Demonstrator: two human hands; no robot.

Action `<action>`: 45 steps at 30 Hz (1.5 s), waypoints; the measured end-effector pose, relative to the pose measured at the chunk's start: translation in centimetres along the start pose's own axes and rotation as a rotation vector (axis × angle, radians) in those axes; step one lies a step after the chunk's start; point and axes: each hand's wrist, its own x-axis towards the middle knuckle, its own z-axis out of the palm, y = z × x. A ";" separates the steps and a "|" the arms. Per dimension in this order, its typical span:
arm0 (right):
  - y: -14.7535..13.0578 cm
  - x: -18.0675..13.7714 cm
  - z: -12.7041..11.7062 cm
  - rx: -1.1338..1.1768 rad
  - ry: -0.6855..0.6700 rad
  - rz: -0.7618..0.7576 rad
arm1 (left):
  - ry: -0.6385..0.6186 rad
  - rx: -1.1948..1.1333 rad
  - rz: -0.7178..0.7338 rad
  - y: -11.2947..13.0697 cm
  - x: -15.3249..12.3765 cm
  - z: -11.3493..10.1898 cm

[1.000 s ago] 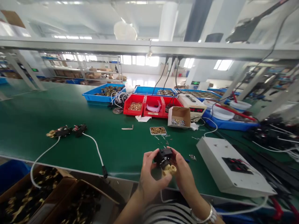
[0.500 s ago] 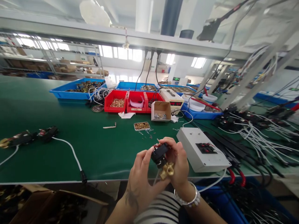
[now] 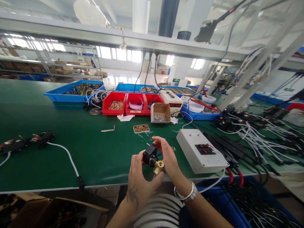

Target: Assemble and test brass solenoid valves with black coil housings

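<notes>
Both hands hold a small valve (image 3: 152, 159) with a black coil block on a brass body, over the near edge of the green table (image 3: 71, 136). My left hand (image 3: 140, 180) cups it from below and from the left, fingers curled round it. My right hand (image 3: 167, 158) grips it from the right, thumb and fingers on the black top. A bead bracelet is on my right wrist. A white box with red switches (image 3: 200, 153) lies just right of my hands. A small tin of brass parts (image 3: 141, 128) sits beyond them, with loose small metal pieces scattered around.
Red bins (image 3: 125, 103) and blue trays (image 3: 71, 91) line the table's far side, beside a cardboard box (image 3: 160, 112) and a meter with a red display (image 3: 172, 99). A white cable with black connectors (image 3: 42, 139) lies at left. Black and white cables (image 3: 256, 136) pile at right. Cartons stand below left.
The view has swung slightly right and down. The valve has been turned and lowered a little in my hands; both hands keep their grip.
</notes>
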 end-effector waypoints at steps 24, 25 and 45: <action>-2.8 0.0 -6.9 -0.345 -0.057 -0.180 | -0.113 -0.063 -0.098 -6.0 1.0 -0.3; -3.2 -0.1 -6.4 -0.306 0.125 -0.353 | -0.123 -0.070 -0.098 -6.0 1.1 -0.4; 1.0 0.5 -5.2 -0.738 -0.363 -0.314 | -0.146 -0.072 -0.091 -6.4 1.1 -0.3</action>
